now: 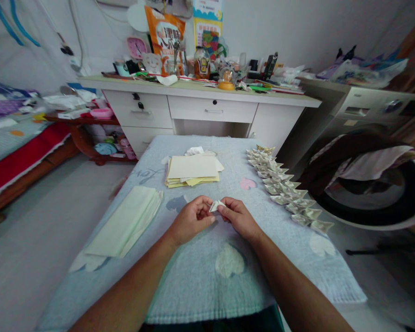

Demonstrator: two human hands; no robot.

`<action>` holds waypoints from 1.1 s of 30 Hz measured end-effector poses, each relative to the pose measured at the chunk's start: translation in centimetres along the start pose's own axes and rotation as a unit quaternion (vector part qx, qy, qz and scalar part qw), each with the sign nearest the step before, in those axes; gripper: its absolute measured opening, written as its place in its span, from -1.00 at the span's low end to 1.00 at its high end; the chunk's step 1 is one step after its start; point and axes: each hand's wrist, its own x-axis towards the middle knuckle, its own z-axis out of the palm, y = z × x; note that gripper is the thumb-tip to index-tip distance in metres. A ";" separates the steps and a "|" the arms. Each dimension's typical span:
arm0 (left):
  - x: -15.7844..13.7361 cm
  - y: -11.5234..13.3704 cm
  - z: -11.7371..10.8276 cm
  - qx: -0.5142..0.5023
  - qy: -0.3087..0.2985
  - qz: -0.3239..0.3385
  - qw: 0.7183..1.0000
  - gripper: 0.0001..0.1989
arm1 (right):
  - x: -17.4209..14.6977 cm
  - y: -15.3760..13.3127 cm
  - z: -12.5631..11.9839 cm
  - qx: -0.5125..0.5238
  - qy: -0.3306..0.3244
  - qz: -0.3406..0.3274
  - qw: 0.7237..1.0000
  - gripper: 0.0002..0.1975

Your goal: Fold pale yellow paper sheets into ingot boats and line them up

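A small piece of folded white paper (216, 205) is held up between my two hands over the middle of the cloth-covered table (197, 276). My right hand (239, 216) pinches its right side between thumb and fingers. On its left edge are the curled fingertips of my left hand (193, 220), with the thumb stretched out below. Beyond my hands lies a stack of cream and yellow paper sheets (192, 167). Along the table's right side stand rows of folded paper boats (280, 184), pointed at their ends. A pile of long pale green sheets (124, 223) lies to the left.
A crumpled white tissue (194, 151) lies behind the stack. At the back is a white desk (212, 110) crowded with a jar (202, 63), an orange bag (166, 39) and a pink clock (137, 47). A washing machine (363, 106) with clothes hanging from its open door stands right; a bed (24, 147) left.
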 end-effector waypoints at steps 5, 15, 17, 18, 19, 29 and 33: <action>0.1 -0.1 0.1 0.043 0.071 0.039 0.996 -0.84 | 0.1 0.3 0.1 0.003 0.016 -0.007 1.000 -0.64; -0.1 0.1 0.0 0.131 0.130 0.046 0.982 -0.90 | 0.0 0.0 0.5 0.005 0.026 -0.009 1.000 -0.64; 0.0 0.0 -0.1 0.118 0.136 0.041 0.983 -0.89 | 0.0 0.0 0.5 0.001 0.021 -0.008 1.000 -0.64; 0.0 0.0 -0.2 0.109 0.136 0.038 0.984 -0.89 | 0.0 0.0 0.4 -0.003 0.018 -0.009 1.000 -0.64; 0.0 0.0 -0.2 0.101 0.134 0.034 0.985 -0.89 | 0.0 0.0 0.4 -0.007 0.017 -0.012 1.000 -0.64; 0.0 -0.2 -0.4 0.089 0.090 0.015 0.992 -0.85 | -0.1 -0.1 0.5 -0.047 0.003 -0.028 0.999 -0.62; 0.1 -0.2 -0.2 0.038 0.093 0.011 0.995 -0.82 | -0.2 -0.2 0.5 -0.035 0.002 -0.018 0.999 -0.60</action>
